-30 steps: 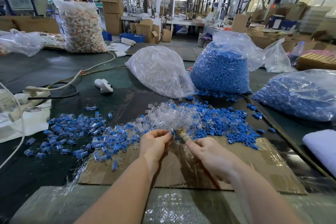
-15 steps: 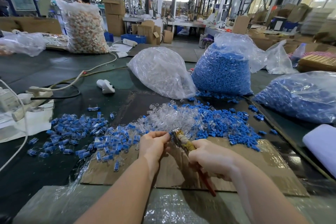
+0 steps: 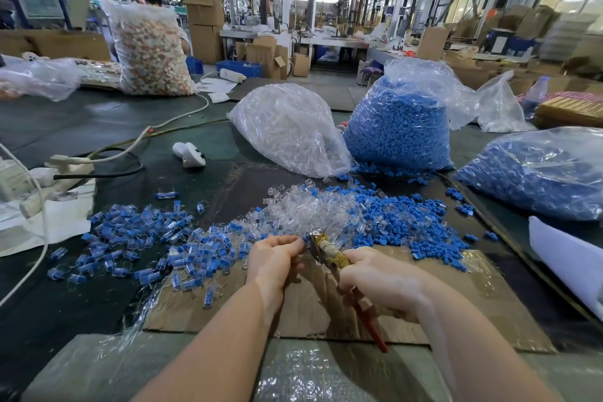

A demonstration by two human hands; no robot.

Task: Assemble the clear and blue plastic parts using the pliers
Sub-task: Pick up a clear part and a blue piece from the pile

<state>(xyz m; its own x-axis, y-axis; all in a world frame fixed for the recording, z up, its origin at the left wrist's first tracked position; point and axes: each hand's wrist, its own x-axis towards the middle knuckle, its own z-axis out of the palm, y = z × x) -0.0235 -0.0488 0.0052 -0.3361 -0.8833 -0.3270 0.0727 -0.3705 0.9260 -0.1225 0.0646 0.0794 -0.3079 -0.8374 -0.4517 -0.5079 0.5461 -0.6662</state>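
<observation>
Two hands meet at one small part, pliers nose beside the fingertips.

Left hand [image 3: 272, 259] pinches a barely visible blue piece; right hand [image 3: 380, 277] wraps the pliers [image 3: 329, 250], jaw gap unclear. Squeezing off-centre could nip a fingertip or flick the part into the clear and blue parts [image 3: 326, 215] just beyond.

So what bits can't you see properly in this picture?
Head view:
- The part at the left hand: curled fingers hide it.
- The pliers tips: too small to tell whether they touch it.
- The pliers' handles: mostly hidden by the right hand.
</observation>
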